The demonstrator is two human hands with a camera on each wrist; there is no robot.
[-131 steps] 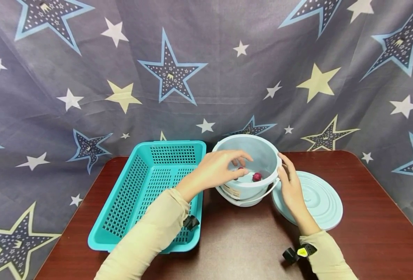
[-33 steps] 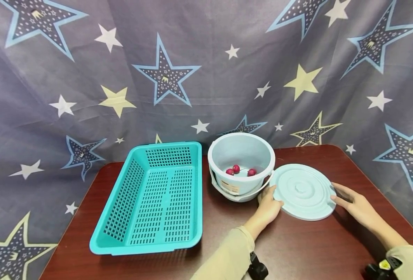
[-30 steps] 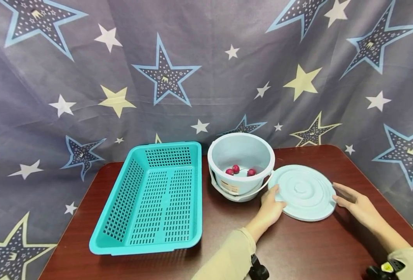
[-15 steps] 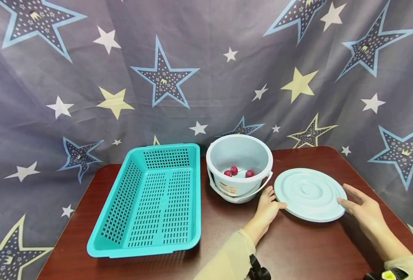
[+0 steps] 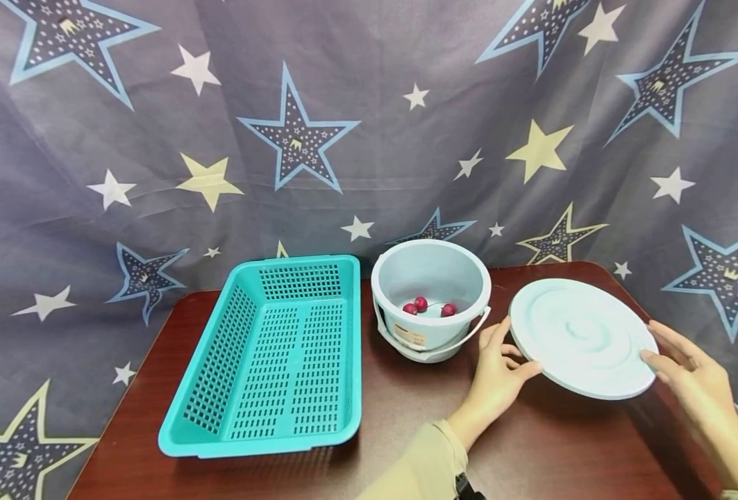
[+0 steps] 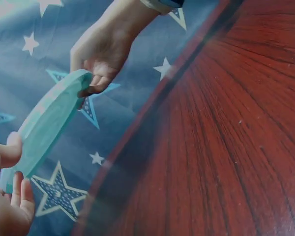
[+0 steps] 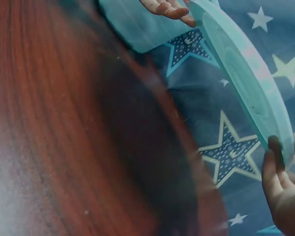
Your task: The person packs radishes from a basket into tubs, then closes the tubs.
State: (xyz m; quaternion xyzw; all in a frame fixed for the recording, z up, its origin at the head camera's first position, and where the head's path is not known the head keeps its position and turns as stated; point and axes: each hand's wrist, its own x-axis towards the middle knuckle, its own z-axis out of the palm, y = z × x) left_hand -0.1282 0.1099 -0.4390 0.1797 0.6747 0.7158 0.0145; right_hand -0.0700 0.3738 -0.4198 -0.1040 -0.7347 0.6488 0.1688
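Note:
Both hands hold a round pale-blue bucket lid (image 5: 581, 337) in the air above the right side of the table, tilted. My left hand (image 5: 500, 371) pinches its left edge, thumb over fingers. At the opposite edge my right hand (image 5: 693, 375) grips it the same way. In the left wrist view the lid (image 6: 49, 120) hangs between the left hand (image 6: 12, 201) and the right hand (image 6: 105, 51). The right wrist view shows the lid (image 7: 250, 83) edge-on, clear of the tabletop. Left of the hands stands the pale-blue bucket (image 5: 415, 333), uncovered, with 3 red radishes (image 5: 448, 310) at its bottom.
A turquoise perforated basket (image 5: 353, 389) sits on the left half of the dark red wooden table (image 5: 406, 430), with nothing seen inside. The bucket's handle (image 5: 477, 330) hangs down at its front. A star-patterned curtain (image 5: 369, 173) rises behind the table.
Earlier the left hand was over the bucket and the right on its rim. Both then moved to the lid on the table, took its edges and lifted it, tilting it up and to the right.

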